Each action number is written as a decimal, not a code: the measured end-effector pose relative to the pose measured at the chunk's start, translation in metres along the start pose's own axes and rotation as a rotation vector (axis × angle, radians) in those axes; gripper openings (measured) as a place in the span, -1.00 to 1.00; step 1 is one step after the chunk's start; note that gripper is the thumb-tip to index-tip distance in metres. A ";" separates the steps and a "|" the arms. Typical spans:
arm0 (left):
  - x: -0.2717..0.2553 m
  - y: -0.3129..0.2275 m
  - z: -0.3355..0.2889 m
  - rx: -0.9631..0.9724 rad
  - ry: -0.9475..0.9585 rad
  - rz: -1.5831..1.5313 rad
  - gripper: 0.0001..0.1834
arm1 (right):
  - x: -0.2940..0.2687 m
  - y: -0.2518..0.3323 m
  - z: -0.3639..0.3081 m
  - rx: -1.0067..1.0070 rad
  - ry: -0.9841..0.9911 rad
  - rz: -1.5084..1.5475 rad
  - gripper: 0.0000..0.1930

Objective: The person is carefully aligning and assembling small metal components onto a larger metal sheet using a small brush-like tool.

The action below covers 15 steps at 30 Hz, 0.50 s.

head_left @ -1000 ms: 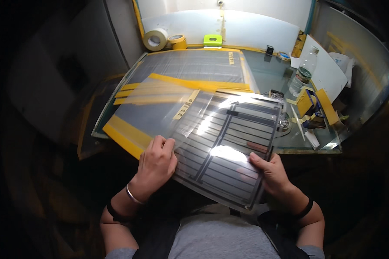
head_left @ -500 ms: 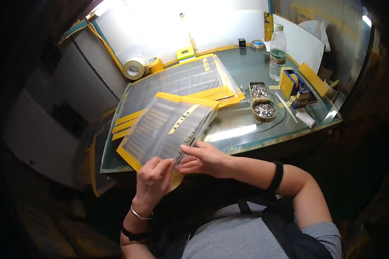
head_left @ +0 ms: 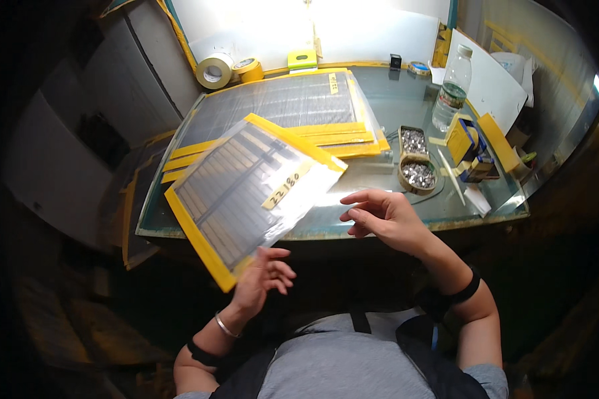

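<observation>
Beneath a brightly lit white panel spreads a glass worktop (head_left: 394, 100). Along its left and far edges lies a stack of large striped sheets (head_left: 273, 100) bordered in yellow. Over the near side of that stack slants a smaller clear sleeve (head_left: 236, 189), with a dark-lined sheet inside, yellow strips on two sides and a pale label on its face; its lowest corner juts past the worktop's front edge. Against the sleeve's near edge is the left hand (head_left: 263, 279), fingers loosely bent and parted; whether it grips the sleeve I cannot tell. The right hand (head_left: 386, 219) hovers at the front edge, right of the sleeve and apart from it, holding nothing, thumb and curved fingers well separated. Toward the far right corner stands a clear bottle (head_left: 453, 93), and nearer along the right edge sits a blue-and-yellow box (head_left: 460, 139). By the far left corner, a white tape roll (head_left: 208, 81) sits just beside a yellow tape roll (head_left: 249, 72). Left of the box, an oblong tin (head_left: 401, 143) and a rounded tin (head_left: 418, 191) adjoin, both filled with small shiny pieces (head_left: 419, 174). Between tins and box lies a slim white stick (head_left: 454, 179).
</observation>
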<state>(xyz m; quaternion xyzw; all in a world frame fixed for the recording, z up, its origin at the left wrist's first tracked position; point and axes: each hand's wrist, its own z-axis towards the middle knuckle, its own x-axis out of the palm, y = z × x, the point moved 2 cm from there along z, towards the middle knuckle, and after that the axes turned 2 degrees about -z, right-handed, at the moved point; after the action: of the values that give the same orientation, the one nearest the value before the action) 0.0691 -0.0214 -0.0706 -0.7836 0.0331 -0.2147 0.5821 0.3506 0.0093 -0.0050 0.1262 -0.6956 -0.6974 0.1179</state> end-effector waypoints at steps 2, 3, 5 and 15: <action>-0.011 -0.016 -0.009 0.066 -0.153 0.061 -0.45 | -0.015 -0.006 -0.001 -0.028 -0.096 -0.033 -0.71; -0.022 -0.024 -0.014 0.114 -0.283 0.057 -0.49 | -0.022 -0.010 -0.003 -0.027 -0.138 -0.023 -0.72; -0.065 -0.037 -0.027 0.249 -0.542 0.030 -0.53 | -0.032 -0.016 -0.006 -0.044 -0.182 -0.051 -0.73; -0.114 -0.020 -0.098 0.158 -0.662 -0.347 -0.63 | -0.023 -0.029 -0.002 -0.185 -0.426 -0.179 -0.83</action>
<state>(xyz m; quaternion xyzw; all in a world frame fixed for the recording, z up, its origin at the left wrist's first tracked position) -0.0745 -0.0682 -0.0636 -0.7571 -0.3067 -0.0474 0.5748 0.3727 0.0155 -0.0342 0.0263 -0.6240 -0.7766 -0.0827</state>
